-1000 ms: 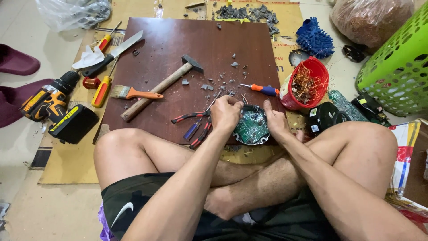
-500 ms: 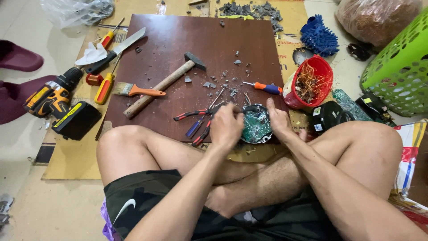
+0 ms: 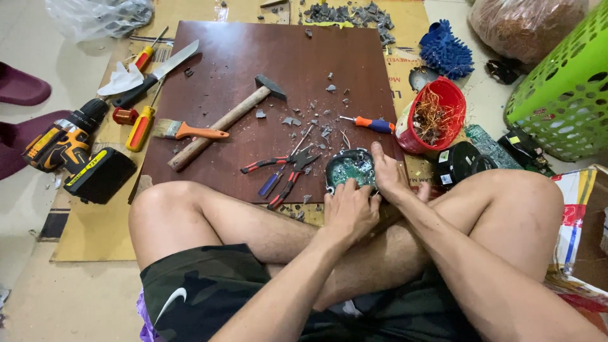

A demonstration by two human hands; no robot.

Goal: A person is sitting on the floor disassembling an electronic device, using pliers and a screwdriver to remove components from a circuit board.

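The round green circuit board point(image 3: 350, 170) in its dark shell sits at the near edge of the brown board point(image 3: 253, 76). Both hands have slid nearer: left hand point(image 3: 348, 212) now curls over its near rim, right hand point(image 3: 389, 177) pinches its right side. Pliers point(image 3: 278, 171) lie just left.

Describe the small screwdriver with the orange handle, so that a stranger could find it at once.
Start at the dark brown board on the floor. Near its right edge stands a red cup full of wire scraps; the screwdriver lies just left of it. Unlike the pliers nearby, it has one orange-and-blue handle.
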